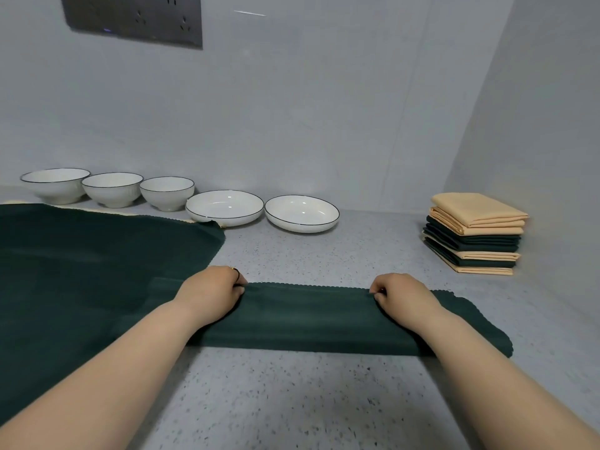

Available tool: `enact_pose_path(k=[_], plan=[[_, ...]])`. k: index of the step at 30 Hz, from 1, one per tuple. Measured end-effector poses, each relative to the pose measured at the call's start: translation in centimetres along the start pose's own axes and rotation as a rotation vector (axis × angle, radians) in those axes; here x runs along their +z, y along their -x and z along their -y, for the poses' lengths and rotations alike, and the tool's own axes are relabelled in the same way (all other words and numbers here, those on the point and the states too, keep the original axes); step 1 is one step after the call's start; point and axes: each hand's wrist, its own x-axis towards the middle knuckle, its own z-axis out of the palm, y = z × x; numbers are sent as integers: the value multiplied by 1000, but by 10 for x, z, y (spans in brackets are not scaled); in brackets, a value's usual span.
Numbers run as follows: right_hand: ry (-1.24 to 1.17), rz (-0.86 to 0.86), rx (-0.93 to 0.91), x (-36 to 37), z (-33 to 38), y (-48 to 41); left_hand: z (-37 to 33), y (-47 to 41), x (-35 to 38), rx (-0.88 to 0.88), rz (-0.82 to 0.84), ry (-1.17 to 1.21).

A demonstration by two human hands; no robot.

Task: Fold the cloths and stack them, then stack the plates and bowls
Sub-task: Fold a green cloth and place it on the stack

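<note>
Left hand (212,292) and right hand (401,297), apart, each pinch the far scalloped edge of a folded dark green cloth (311,319) lying on the speckled countertop (292,401). Folded cloth stack (475,233) sits far right; bowls (112,189) and plates (301,213) line the wall.

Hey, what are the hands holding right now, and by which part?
Both pinch the folded dark green cloth at its far scalloped edge, left hand toward its left, right hand toward its right.
</note>
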Motion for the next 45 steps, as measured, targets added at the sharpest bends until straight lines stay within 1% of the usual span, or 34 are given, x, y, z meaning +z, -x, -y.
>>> enact_pose_path(k=[5,7,11,14,16,19,21,28,30,32,34,38,41,45], plan=[[1,-51,34,4,2,-12,0,-7,1,-9,-70,-6],[37,-72,42,5,4,-17,1,-10,3,-21,-100,-1],[155,-55,40,14,7,-23,1,-10,7,-38,-126,-12],[160,-81,34,17,8,-22,0,-7,4,-12,-148,-36],[170,-93,31,18,8,-21,-5,-2,3,51,-107,-72],[181,-102,23,20,9,-19,-25,14,6,149,98,-91],[182,-102,21,20,10,-18,-34,20,12,171,185,-121],[179,-55,26,18,14,-11,-35,19,26,154,235,-139],[211,-10,36,13,21,-7,-35,20,26,157,238,-132],[249,20,5,8,37,-3,-35,20,27,157,237,-122],[198,20,-87,9,60,-2,-35,20,28,158,231,-125],[-30,62,-246,29,108,1,-36,22,27,161,211,-110],[-133,115,-207,43,117,2,-35,23,26,166,196,-81],[-88,135,-147,44,101,5,-34,23,25,154,189,-57]])
